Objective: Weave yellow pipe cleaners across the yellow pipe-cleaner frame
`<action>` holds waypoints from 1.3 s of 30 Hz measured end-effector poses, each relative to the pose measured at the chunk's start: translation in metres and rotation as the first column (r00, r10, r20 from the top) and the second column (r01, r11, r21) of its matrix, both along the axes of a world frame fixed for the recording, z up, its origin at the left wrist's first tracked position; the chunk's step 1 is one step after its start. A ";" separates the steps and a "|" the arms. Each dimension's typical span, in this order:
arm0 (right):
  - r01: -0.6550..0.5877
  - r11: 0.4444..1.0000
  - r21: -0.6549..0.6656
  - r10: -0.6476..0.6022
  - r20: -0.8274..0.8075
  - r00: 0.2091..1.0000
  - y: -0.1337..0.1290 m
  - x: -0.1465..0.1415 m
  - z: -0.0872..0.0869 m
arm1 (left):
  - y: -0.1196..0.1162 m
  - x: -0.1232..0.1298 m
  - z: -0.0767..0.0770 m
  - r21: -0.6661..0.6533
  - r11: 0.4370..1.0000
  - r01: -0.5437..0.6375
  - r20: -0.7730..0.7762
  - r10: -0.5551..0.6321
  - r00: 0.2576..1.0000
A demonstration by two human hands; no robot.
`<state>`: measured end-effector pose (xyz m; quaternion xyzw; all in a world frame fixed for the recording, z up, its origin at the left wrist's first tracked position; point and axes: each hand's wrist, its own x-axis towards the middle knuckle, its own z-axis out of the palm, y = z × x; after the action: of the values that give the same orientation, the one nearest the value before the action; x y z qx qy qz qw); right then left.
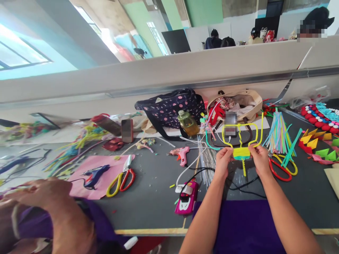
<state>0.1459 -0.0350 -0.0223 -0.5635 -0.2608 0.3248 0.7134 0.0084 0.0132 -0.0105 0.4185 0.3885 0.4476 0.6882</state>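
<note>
While both hands hold it up over the desk (148, 208), I have the yellow pipe-cleaner frame (241, 152) squarely between them, right of centre in my head view. Its flat band (239, 151) runs crosswise from the left hand (223, 163) to the right hand (260, 160), so neither is nearer. I read the left fingers (229, 152) as pinched on one end, the right fingers (251, 151) on the other. The twisted stem (244, 168) crosses that line, its long axis pointing away from the wearer, with loops (257, 135) on the far side. I can't see the band's back, nor how the teal strip (242, 158) along its lower edge is joined. Behind the loops, the phone (230, 118) is masked. The scissors (273, 170) beside the right hand have their blades mostly hidden, and a neighbour's hands (45, 192) are blurred and partly cut off at the left edge.
</note>
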 end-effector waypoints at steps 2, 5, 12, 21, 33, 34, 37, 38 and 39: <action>0.003 1.000 0.001 -0.003 0.013 1.000 0.001 0.001 -0.002 | 0.000 0.001 -0.001 0.027 1.000 -0.003 -0.024 0.003 1.000; 0.015 1.000 0.002 -0.015 0.042 0.999 0.001 0.002 -0.006 | 0.001 0.001 -0.003 0.052 0.999 0.003 -0.044 0.000 0.999; 0.019 1.000 0.000 -0.019 0.153 0.988 0.002 0.003 -0.014 | 0.006 0.002 -0.011 0.047 0.999 0.007 -0.053 -0.004 0.999; 0.019 1.000 0.003 -0.019 0.059 0.998 0.002 -0.003 -0.011 | 0.006 0.004 -0.014 0.033 0.998 -0.045 0.062 0.042 0.997; 0.096 0.995 0.035 -0.094 -0.072 0.993 0.008 0.012 -0.017 | -0.004 0.006 -0.005 -0.054 0.931 0.360 0.003 -0.360 0.933; 0.092 0.995 0.035 -0.090 -0.076 0.993 0.007 0.012 -0.017 | -0.004 0.007 -0.004 -0.056 0.935 0.352 0.002 -0.352 0.936; 0.086 0.995 0.044 -0.082 -0.085 0.993 0.007 0.012 -0.014 | -0.004 0.006 -0.002 -0.080 0.931 0.356 0.016 -0.355 0.935; 0.089 0.995 0.045 -0.084 -0.090 0.992 0.007 0.012 -0.013 | -0.004 0.006 -0.002 -0.088 0.929 0.360 0.024 -0.360 0.933; 0.091 0.995 0.044 -0.087 -0.096 0.992 0.007 0.011 -0.012 | -0.004 0.006 -0.001 -0.094 0.925 0.368 0.029 -0.366 0.930</action>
<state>0.1571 -0.0283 -0.0347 -0.5412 -0.2095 0.3123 0.7521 0.0142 0.0095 -0.0113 0.4471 0.3210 0.2938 0.7815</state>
